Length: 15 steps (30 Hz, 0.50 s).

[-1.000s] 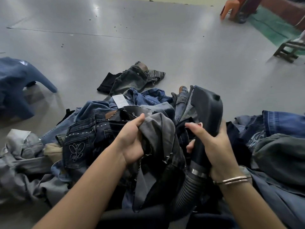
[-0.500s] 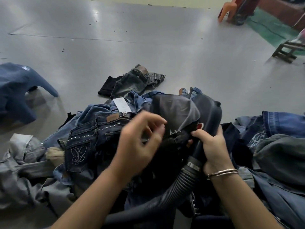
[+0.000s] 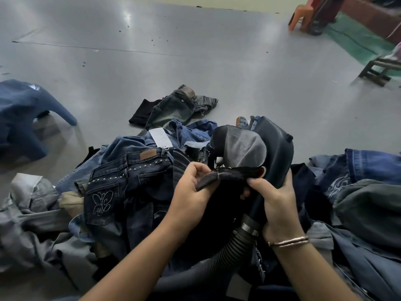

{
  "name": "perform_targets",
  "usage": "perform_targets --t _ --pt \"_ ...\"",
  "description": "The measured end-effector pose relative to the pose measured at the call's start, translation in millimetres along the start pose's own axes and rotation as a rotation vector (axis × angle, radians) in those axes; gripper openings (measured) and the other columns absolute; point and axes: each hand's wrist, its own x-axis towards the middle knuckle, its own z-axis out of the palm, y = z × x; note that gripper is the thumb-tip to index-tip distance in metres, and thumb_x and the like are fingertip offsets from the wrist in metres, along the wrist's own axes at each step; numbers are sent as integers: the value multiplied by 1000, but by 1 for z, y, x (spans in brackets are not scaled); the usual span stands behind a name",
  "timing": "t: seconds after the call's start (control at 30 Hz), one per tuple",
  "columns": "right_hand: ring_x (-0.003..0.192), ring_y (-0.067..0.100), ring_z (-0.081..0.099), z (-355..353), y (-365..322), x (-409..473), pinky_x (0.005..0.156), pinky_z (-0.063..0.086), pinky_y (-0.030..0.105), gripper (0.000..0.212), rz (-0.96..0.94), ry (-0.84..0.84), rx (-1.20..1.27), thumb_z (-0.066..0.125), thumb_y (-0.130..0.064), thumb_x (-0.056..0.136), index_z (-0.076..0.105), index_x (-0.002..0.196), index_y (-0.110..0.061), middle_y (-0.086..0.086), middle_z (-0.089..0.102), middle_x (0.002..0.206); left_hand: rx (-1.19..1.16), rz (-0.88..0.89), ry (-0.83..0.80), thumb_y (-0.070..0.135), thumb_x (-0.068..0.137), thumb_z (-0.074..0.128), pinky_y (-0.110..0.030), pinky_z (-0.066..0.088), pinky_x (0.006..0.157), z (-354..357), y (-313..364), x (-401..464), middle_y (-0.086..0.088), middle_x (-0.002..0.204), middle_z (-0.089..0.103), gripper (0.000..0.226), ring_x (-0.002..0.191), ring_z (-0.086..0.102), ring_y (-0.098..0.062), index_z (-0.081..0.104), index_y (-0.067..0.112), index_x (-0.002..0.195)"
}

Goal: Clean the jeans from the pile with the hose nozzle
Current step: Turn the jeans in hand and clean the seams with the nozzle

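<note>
The left hand (image 3: 191, 192) curls its fingers (image 3: 200, 168) round the dark folded edge of a black-and-grey pair of jeans (image 3: 240, 148), pinching it at the fold. The right hand (image 3: 276, 203) grips the neck of the wide black plastic hose nozzle (image 3: 275, 144), its thumb (image 3: 258, 183) pressing the same dark edge against it; the grey cloth is stretched over the nozzle's mouth. A ribbed grey hose (image 3: 227, 250) runs from the nozzle's metal collar toward the viewer. 2 thin bangles (image 3: 288, 241) circle the right wrist. Around both hands lies the pile of denim (image 3: 130, 181), with butterfly-stitched dark jeans (image 3: 102, 203) to the left, on a grey floor (image 3: 195, 61).
</note>
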Motion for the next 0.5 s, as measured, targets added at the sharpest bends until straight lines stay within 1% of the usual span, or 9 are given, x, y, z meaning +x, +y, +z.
perform_targets --t 0.03,0.13,0.17,0.2,0.27,0.33,0.37,0.43,0.5 --pt "47 16 55 -1 2 -1 46 49 30 43 -8 2 -3 65 -2 67 54 106 -17 5 59 66 7 -26 -4 17 80 65 -20 46 58 0 -2 1 7 65 63 14 61 55 -6 53 13 85" --pt "47 15 57 -3 2 0 45 49 29 46 -59 36 17 64 0 68 53 110 -16 3 61 65 160 -52 -120 33 82 63 -31 43 69 -3 -7 1 -4 75 61 32 73 53 -13 64 2 91" --pt "48 14 58 -3 1 1 46 50 28 46 -77 44 23 64 0 69 53 111 -16 2 63 66 169 -48 -157 37 84 65 -31 44 70 -4 -8 0 -5 77 61 34 75 54 -15 67 3 91" --pt "50 14 59 -4 -1 1 47 51 28 47 -81 51 18 64 1 70 53 112 -16 1 64 68 147 -33 -164 38 85 65 -29 46 71 -4 -7 -2 -4 79 64 30 76 56 -14 69 9 91" --pt "50 15 59 -5 -1 0 47 51 28 48 -67 26 12 66 2 70 52 113 -14 3 63 69 42 7 -117 33 86 62 -22 51 73 0 -5 -3 -1 84 70 19 80 63 -12 73 18 89" --pt "49 17 56 -5 -5 -3 45 49 29 47 -35 -32 -23 70 5 73 51 112 -12 6 58 69 -59 33 -86 27 87 59 -21 53 76 0 -1 -1 0 87 72 16 83 65 -11 74 22 88" --pt "48 17 55 -7 -6 -4 44 49 30 45 -33 -65 -27 72 2 72 50 109 -12 7 56 68 -48 57 -92 25 87 57 -21 53 76 -4 2 2 1 86 71 17 83 64 -11 74 22 87" --pt "45 18 53 -12 -16 -3 43 48 30 46 -37 -130 10 76 -9 67 47 103 -10 6 53 66 75 120 -126 21 89 55 -19 50 72 -15 11 7 4 80 67 18 78 60 -8 71 18 82" --pt "43 20 49 -26 -36 3 41 46 28 50 -3 -241 68 81 -19 68 45 98 -5 8 51 63 176 150 -170 19 91 55 -18 46 68 -29 17 11 2 76 61 18 73 55 -8 67 9 84"
